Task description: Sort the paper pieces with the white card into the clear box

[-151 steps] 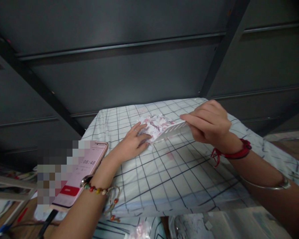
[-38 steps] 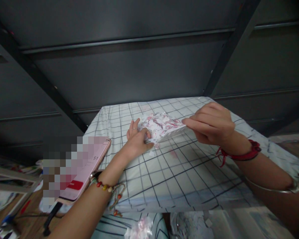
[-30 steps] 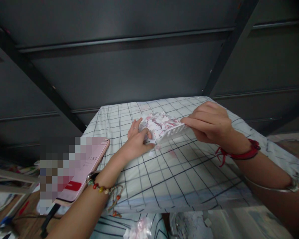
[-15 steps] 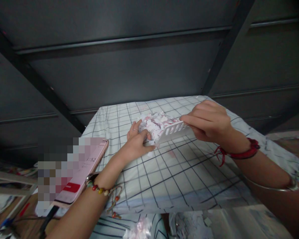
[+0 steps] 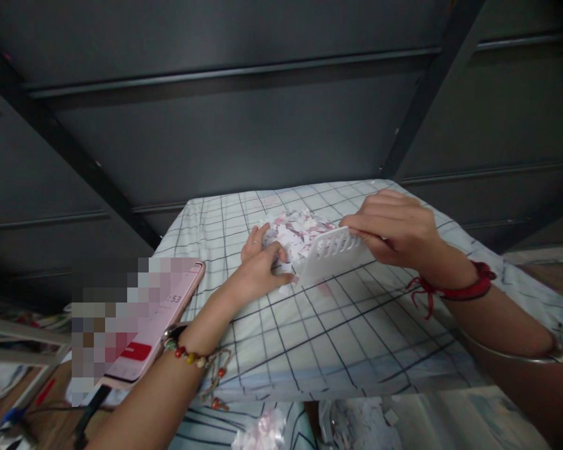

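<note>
A heap of torn paper scraps (image 5: 295, 232), white with pink and dark bits, lies on the white checked cloth (image 5: 356, 319). My left hand (image 5: 260, 262) rests at the heap's left and near side, fingers apart and curved around it. Between thumb and fingers, my right hand (image 5: 389, 228) pinches the upper right end of a white plastic panel with slots (image 5: 326, 259). The panel stands on edge, tilted, along the right near side of the heap. Its right end is hidden behind my right hand. Some scraps show near my left thumb.
A phone (image 5: 154, 325) with a pink edge and partly blurred screen stands propped on the left, by my left forearm. Dark panels (image 5: 244, 131) rise behind the table. Below the near edge are a clear bag of scraps (image 5: 356, 425) and a crumpled whitish bundle (image 5: 263, 431).
The slotted panel has turned a little, so more of its face and slots shows. My right hand has shifted slightly; my left hand stays almost where it was beside the heap.
</note>
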`<state>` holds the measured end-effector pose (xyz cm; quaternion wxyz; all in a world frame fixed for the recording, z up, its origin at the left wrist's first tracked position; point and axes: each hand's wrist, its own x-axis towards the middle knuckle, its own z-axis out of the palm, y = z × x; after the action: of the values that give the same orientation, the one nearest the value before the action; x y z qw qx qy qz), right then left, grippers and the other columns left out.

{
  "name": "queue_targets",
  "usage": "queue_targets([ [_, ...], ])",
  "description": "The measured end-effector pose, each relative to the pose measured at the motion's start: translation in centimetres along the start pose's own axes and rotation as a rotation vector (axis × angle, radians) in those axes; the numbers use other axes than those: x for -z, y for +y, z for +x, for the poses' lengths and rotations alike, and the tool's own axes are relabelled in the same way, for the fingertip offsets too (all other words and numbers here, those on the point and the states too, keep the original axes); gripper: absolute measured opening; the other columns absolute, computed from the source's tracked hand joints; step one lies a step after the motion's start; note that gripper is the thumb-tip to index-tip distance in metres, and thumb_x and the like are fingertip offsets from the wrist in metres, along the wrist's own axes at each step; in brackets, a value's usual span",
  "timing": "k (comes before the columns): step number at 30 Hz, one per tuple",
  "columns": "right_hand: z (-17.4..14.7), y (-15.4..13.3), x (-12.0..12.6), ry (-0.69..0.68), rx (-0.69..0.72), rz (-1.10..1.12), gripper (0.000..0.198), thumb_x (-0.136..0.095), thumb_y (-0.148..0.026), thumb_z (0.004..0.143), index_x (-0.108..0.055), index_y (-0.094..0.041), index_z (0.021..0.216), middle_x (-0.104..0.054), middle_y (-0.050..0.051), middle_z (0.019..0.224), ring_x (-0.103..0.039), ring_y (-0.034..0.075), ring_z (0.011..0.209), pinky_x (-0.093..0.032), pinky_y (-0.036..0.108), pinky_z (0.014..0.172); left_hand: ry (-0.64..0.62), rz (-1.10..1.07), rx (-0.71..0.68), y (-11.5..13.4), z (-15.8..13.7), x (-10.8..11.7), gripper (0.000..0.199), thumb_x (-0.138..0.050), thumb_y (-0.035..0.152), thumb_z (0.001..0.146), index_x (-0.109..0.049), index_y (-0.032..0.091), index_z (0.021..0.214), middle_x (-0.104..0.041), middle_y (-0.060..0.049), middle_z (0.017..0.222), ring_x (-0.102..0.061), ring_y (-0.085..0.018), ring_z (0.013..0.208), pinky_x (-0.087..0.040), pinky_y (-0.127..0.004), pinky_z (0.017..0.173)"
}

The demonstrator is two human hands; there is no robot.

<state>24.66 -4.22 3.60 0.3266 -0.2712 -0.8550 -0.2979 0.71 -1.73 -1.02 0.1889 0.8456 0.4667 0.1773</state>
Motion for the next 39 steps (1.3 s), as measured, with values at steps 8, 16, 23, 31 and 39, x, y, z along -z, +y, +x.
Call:
queue_targets([
  [8, -0.05, 0.18, -0.27, -0.004, 0.025, -0.150, 0.022, -0.041, -0.012, 0.083, -0.061, -0.019, 0.076, -0.056, 0.000, 0.058, -0.047, 0.012, 0.057, -0.036, 0.028, 0.056, -0.023, 0.013, -0.041, -0.20, -0.13, 0.27, 0.028, -0.073, 0.029, 0.066, -0.052, 0.018, 0.082, -0.013, -0.011, 0.148, 0.000, -0.039, 0.136, -0.014, -0.053, 0.108],
  [16, 0.11, 0.00, -0.44, -0.015, 0.004, -0.229, 0.024, -0.041, -0.015, 0.084, -0.062, -0.019, 0.074, -0.052, 0.000, 0.054, -0.044, 0.012, 0.056, -0.034, 0.029, 0.056, 0.026, 0.019, -0.062, -0.66, -0.07, 0.20, 0.023, -0.068, 0.029, 0.070, -0.053, 0.019, 0.083, -0.015, -0.010, 0.148, 0.000, -0.038, 0.137, -0.014, -0.056, 0.107],
  [23, 0.08, 0.03, -0.30, -0.013, 0.025, -0.152, 0.023, -0.040, -0.014, 0.084, -0.062, -0.019, 0.077, -0.056, 0.000, 0.059, -0.046, 0.012, 0.059, -0.037, 0.027, 0.057, 0.033, 0.033, 0.013, -0.18, -0.02, 0.54, 0.016, -0.065, 0.021, 0.071, -0.052, 0.017, 0.080, -0.015, -0.010, 0.148, -0.002, -0.038, 0.137, -0.014, -0.050, 0.109],
  [31, -0.06, 0.29, -0.44, 0.044, -0.040, -0.204, 0.021, -0.042, -0.008, 0.079, -0.060, -0.019, 0.075, -0.052, 0.000, 0.056, -0.045, 0.014, 0.057, -0.036, 0.028, 0.056, 0.002, 0.002, -0.033, -0.28, -0.15, 0.60, 0.017, -0.066, 0.025, 0.072, -0.052, 0.018, 0.080, -0.016, -0.009, 0.147, 0.000, -0.037, 0.137, -0.015, -0.050, 0.109],
  [39, -0.08, 0.39, -0.14, -0.032, 0.002, -0.158, 0.021, -0.042, -0.012, 0.082, -0.061, -0.018, 0.075, -0.055, 0.000, 0.058, -0.048, 0.013, 0.059, -0.038, 0.026, 0.057, -0.039, -0.006, -0.004, -0.45, -0.13, 0.92, 0.021, -0.068, 0.026, 0.071, -0.052, 0.018, 0.081, -0.015, -0.010, 0.148, 0.000, -0.037, 0.137, -0.015, -0.049, 0.109],
])
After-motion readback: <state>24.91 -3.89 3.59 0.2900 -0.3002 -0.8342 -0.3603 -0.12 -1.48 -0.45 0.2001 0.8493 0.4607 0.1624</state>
